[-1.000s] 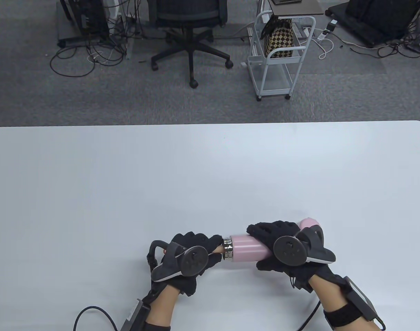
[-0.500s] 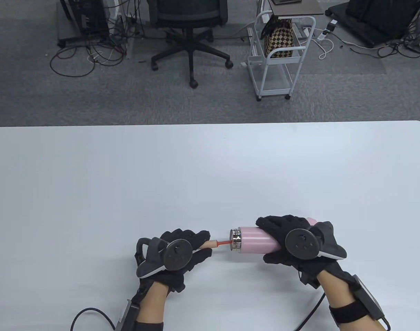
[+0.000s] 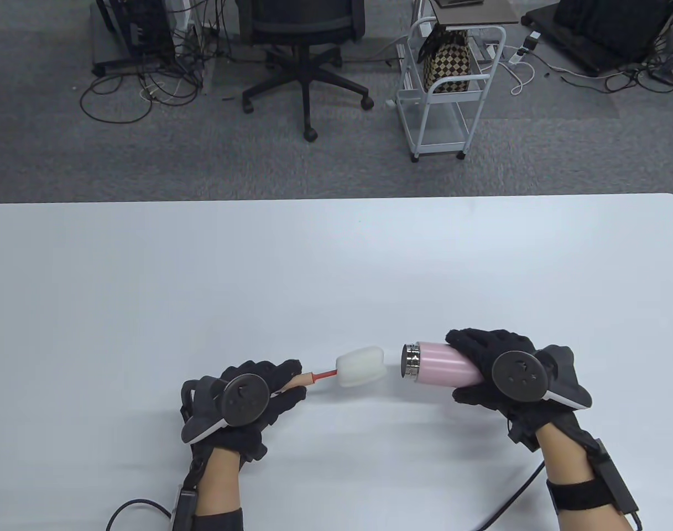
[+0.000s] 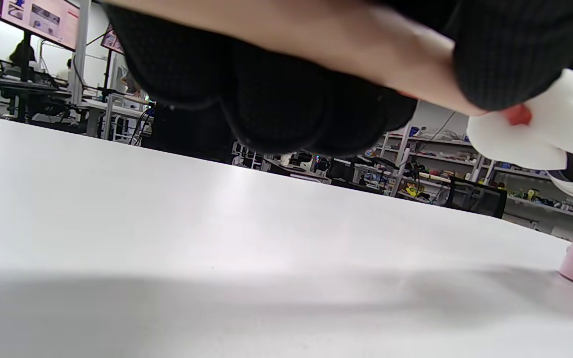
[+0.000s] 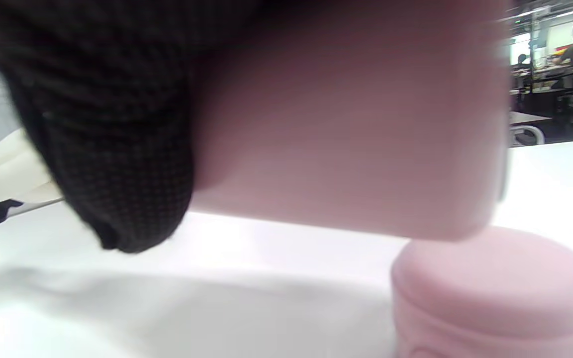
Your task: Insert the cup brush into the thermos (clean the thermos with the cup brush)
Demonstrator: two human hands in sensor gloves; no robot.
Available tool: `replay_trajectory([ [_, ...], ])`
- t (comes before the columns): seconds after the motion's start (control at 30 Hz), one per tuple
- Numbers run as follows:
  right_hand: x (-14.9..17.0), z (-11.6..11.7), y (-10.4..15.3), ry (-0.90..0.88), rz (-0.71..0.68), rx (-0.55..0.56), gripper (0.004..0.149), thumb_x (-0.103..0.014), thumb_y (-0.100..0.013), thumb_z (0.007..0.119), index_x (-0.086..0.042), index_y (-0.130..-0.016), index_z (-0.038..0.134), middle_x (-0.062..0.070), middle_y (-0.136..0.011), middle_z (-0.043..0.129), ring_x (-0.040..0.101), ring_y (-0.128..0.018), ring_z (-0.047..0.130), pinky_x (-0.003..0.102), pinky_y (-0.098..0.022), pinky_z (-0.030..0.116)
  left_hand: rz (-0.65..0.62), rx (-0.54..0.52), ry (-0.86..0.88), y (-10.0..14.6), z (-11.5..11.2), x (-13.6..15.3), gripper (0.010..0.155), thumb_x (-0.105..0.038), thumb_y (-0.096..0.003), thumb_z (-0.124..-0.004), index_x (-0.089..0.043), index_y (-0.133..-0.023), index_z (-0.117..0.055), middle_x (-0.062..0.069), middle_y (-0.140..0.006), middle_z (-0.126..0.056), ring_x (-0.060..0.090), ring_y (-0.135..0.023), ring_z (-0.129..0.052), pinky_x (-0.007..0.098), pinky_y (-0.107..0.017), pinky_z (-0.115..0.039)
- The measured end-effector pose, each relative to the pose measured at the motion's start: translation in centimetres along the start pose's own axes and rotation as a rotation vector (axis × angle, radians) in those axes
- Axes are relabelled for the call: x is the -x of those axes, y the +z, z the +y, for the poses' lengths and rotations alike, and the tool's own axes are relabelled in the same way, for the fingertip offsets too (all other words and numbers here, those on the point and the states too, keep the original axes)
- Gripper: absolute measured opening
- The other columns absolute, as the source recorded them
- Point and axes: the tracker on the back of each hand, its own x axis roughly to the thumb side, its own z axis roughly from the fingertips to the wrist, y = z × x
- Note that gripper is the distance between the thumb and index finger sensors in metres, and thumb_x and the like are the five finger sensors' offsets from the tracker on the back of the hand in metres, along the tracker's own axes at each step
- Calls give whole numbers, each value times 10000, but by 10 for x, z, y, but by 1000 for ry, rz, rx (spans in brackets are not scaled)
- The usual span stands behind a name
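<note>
White table [image 3: 336,265], office chair [image 3: 303,33], white cart [image 3: 447,99], checkered bag [image 3: 447,66]

The table camera is looking down on me from high above, taking in the white table [image 3: 336,265]. My two wrist cameras are sitting low, skimming it [image 4: 217,238] and facing each other. All three are sharing the cup brush [image 3: 360,373] [image 4: 555,129] [image 5: 10,171].
</note>
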Motion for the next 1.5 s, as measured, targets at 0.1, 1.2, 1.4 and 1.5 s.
replay_trajectory([
  [0.1,4,-2,1,-18,10,3,768,-585,-366,956,-343,-999,597,6,-1104,594,387,-1019,635,620,-681,616,-8,-1,-17,0,0,-2,544,-643,-522,-810,-386,-1001,-811,-47,-810,-1004,166,-643,-1023,497,-607,-783],
  [1.2,-62,38,-6,59,-221,-79,761,-615,-380,931,-326,-999,597,18,-1091,612,410,-986,671,598,-660,657,-192,156,-80,-12,-25,-57,522,-612,-520,-841,-426,-1004,-791,-73,-764,-1008,158,-600,-1020,522,-622,-763],
  [1.4,-86,51,-6,14,-232,-109,751,-629,-409,902,-301,-1007,586,60,-1088,612,433,-964,684,593,-651,668,-222,198,-128,-14,-33,-68,303,-618,-589,-792,-539,-880,-817,-116,-799,-979,138,-631,-1011,513,-635,-757],
  [1.5,-88,55,-6,14,-241,-117,756,-629,-411,901,-293,-1010,584,63,-1088,611,433,-964,683,593,-650,668,-222,199,-91,-14,-34,-67,305,-621,-580,-796,-512,-858,-858,-113,-805,-980,144,-635,-1011,518,-636,-753],
])
